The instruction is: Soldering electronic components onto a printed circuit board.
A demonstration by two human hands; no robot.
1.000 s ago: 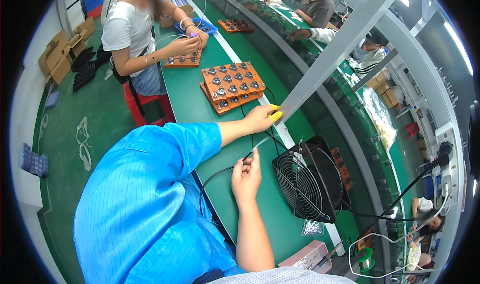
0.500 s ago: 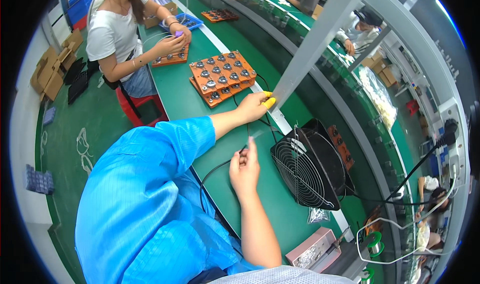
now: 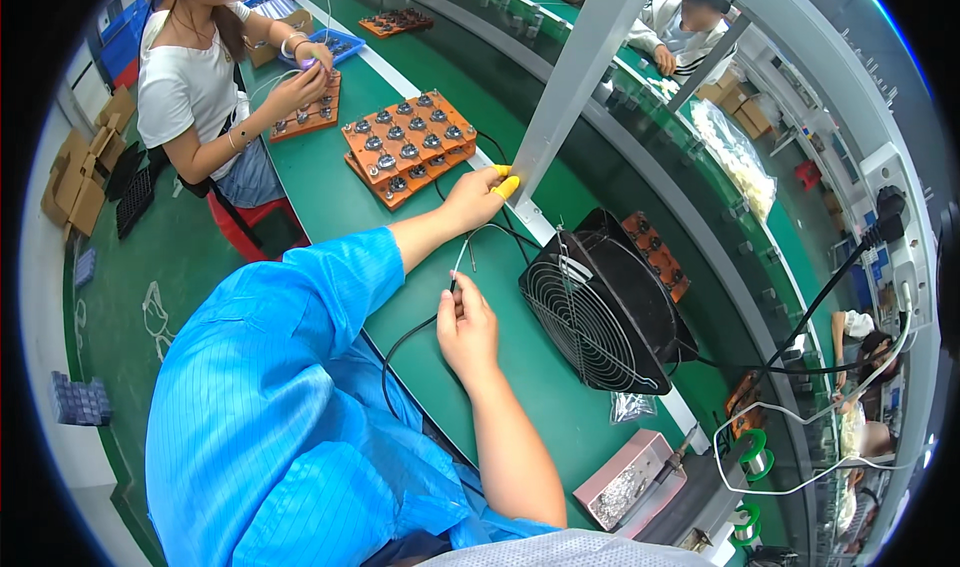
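My right hand (image 3: 468, 325) pinches the thin black cable (image 3: 405, 342) over the green counter (image 3: 330, 202); left hand (image 3: 472, 197), yellow-capped fingers (image 3: 508, 185) curled, grip unclear. I'd keep the pinch near the tip.

Bare green bench (image 3: 330, 202) left of the left hand (image 3: 470, 199) is open. Black fan (image 3: 600, 307) blocks the right side, grey post (image 3: 575, 77) stands just behind the fingertips, orange part trays (image 3: 410, 147) crowd ahead-left. Gap between right hand (image 3: 466, 329) and fan looks passable, though fisheye distorts it.
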